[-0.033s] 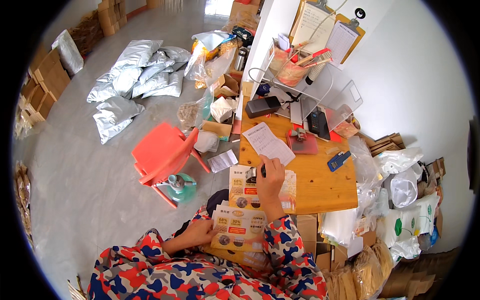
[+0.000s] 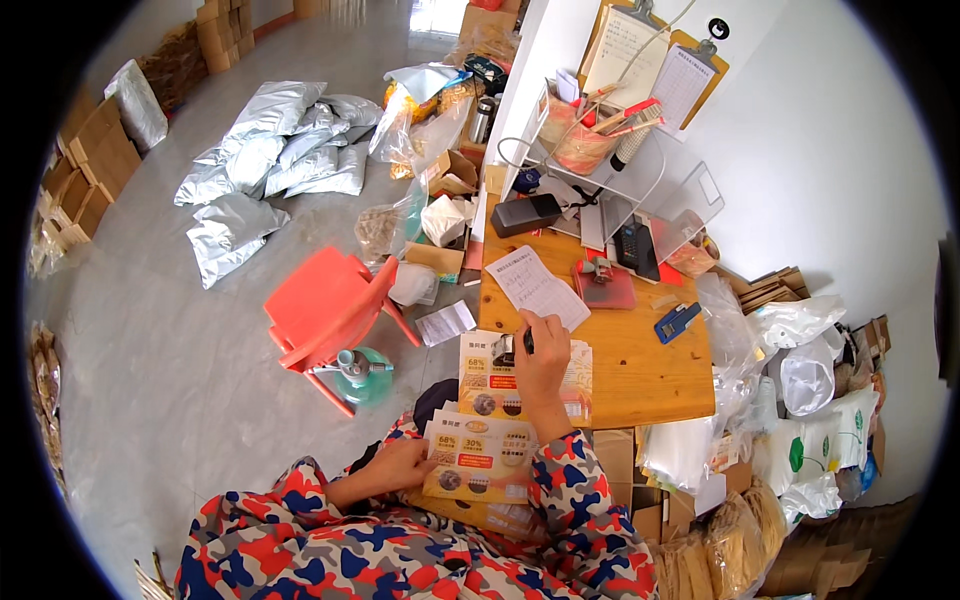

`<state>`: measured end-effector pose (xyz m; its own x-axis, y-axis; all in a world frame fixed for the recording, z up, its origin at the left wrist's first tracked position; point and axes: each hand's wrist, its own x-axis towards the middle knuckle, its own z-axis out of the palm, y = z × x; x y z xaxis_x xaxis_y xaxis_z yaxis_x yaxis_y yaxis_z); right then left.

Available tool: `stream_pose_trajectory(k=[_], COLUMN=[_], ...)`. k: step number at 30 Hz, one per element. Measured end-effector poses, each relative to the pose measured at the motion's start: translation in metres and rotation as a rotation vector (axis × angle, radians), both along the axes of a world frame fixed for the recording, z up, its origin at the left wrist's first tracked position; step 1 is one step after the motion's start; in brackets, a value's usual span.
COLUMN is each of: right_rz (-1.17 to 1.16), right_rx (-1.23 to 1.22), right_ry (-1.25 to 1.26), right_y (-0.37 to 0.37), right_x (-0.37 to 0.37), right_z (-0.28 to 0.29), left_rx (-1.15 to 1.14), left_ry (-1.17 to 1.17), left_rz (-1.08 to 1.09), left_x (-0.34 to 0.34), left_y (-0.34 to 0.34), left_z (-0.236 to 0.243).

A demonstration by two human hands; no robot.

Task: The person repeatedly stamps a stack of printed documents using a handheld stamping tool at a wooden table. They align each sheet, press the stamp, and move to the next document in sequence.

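In my right hand (image 2: 543, 362) is a small hand stamp (image 2: 504, 348) with a black knob and a silvery body. The fingers pinch it over a pile of flat printed yellow-and-white sheets (image 2: 478, 378) on the near left edge of the desk; whether its base touches them I cannot tell. My left hand (image 2: 403, 465) grips the left edge of a second stack of the same sheets (image 2: 480, 455), lying over my lap. The thumb is on top, the other fingers hidden beneath. A red ink pad (image 2: 606, 288) with another stamp on it lies further back.
The wooden desk (image 2: 650, 370) also bears a handwritten form (image 2: 535, 285), a blue gadget (image 2: 678, 323) and a black box (image 2: 525, 214). A red chair (image 2: 325, 305) stands left, with silver bags (image 2: 235, 235) beyond. Plastic bags (image 2: 810, 375) crowd the right side.
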<state>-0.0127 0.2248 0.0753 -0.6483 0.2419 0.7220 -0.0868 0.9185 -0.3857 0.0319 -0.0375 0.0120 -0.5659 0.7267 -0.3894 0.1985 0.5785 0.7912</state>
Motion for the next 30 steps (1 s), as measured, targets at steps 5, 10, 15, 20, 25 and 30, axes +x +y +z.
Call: stream_pose_trajectory(k=[5, 10, 15, 20, 25, 30], right_rz=[-0.038, -0.135, -0.213, -0.251, -0.24, -0.213], right_rx=[-0.081, 0.041, 0.048, 0.012, -0.063, -0.061], right_ry=[0.167, 0.246, 0.171, 0.078, 0.045, 0.051], right_y=[0.011, 0.003, -0.001, -0.008, -0.023, -0.026], right_x=[0.026, 0.072, 0.113, 0.139, 0.142, 0.142], right_z=[0.08, 0.135, 0.125, 0.099, 0.095, 0.094], left_rx=[0.019, 0.107, 0.003, -0.086, 0.226, 0.306], left_ry=[-0.022, -0.012, 0.085, 0.128, 0.188, -0.055], left_rz=[0.002, 0.08, -0.098, -0.026, 0.312, 0.462], left_x=[0.004, 0.019, 0.023, 0.006, -0.042, -0.068], left_y=[-0.001, 0.002, 0.007, 0.005, 0.041, 0.081], left_z=[-0.004, 0.003, -0.011, 0.027, 0.03, -0.001])
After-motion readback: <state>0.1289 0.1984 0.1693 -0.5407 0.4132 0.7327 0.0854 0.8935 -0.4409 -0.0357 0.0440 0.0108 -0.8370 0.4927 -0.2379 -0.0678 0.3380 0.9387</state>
